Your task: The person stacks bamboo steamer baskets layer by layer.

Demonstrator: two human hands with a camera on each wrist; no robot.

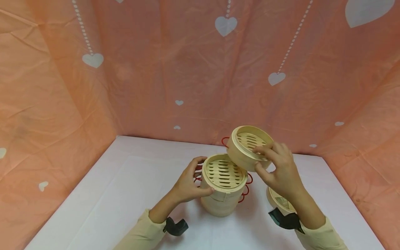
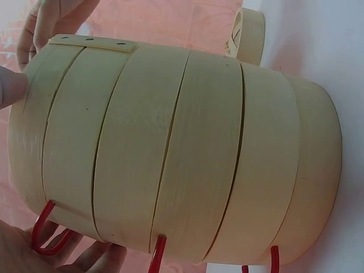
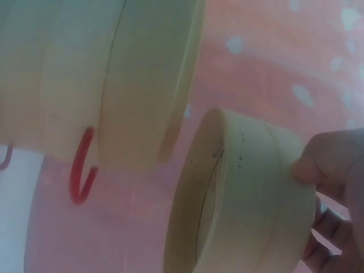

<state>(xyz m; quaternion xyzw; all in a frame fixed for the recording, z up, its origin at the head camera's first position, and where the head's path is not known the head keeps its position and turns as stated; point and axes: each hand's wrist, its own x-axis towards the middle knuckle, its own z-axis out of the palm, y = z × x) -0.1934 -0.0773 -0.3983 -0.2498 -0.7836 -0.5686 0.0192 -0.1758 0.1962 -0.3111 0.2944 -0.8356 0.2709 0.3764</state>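
A stack of round bamboo steamer baskets (image 1: pixel 215 205) stands upright on the table, with a slatted floor showing in its top tier and red loop handles (image 2: pixel 158 254) down its sides. My left hand (image 1: pixel 186 185) grips the stack near its top, thumb at the front and fingers around the left side. Pinched at the rim by my right hand (image 1: pixel 282 172), a single bamboo steamer basket (image 1: pixel 239 152) is tilted above the stack's right rear edge. In the right wrist view, this basket (image 3: pixel 259 187) appears apart from the stack; its underside opening shows.
A round bamboo piece (image 1: pixel 273 198), perhaps the lid, lies on the white tabletop (image 1: pixel 125 194) at the right, partly hidden by my right forearm. Orange cloth with white hearts (image 1: pixel 200 76) hangs behind the table and along both sides. Each wrist wears a black strap device (image 1: pixel 175 227).
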